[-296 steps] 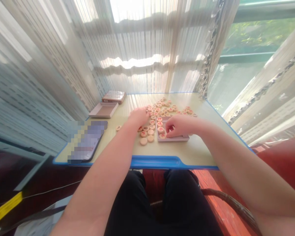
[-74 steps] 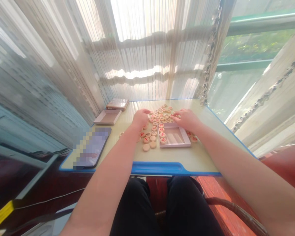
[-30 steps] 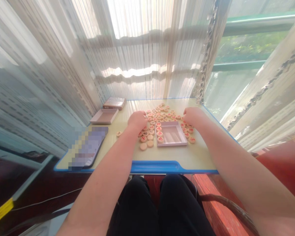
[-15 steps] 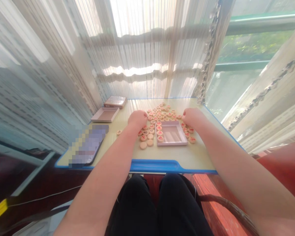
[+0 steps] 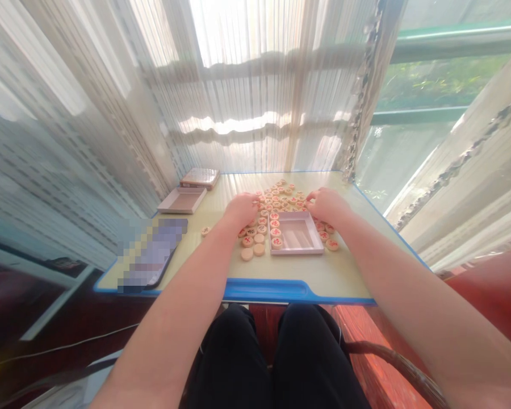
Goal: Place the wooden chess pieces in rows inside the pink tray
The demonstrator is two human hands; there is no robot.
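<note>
Round wooden Chinese chess pieces (image 5: pixel 276 205) with red or black characters lie in a loose pile at the table's middle; a few are face down. In front of the pile sits a shallow open box (image 5: pixel 300 234), with a column of red-marked pieces (image 5: pixel 275 232) along its left side. My left hand (image 5: pixel 243 209) is at the pile's left edge, fingers partly stretched and touching or close to pieces. My right hand (image 5: pixel 329 204) is at the right edge, its thumb and fingers apart near pieces. Both palms face down, and some fingertips are hard to make out.
A second shallow tray (image 5: pixel 183 200) and a flat box (image 5: pixel 200 177) stand at the table's back left. A dark, partly pixelated tablet-like device (image 5: pixel 159 253) lies at the left. One piece (image 5: pixel 205 231) lies apart. The table has a blue rim (image 5: pixel 268 288); curtains hang behind.
Both hands have moved inward over the pile's edges, the right one leftward and the left one slightly rightward. Their fingers have loosened from a more closed shape.
</note>
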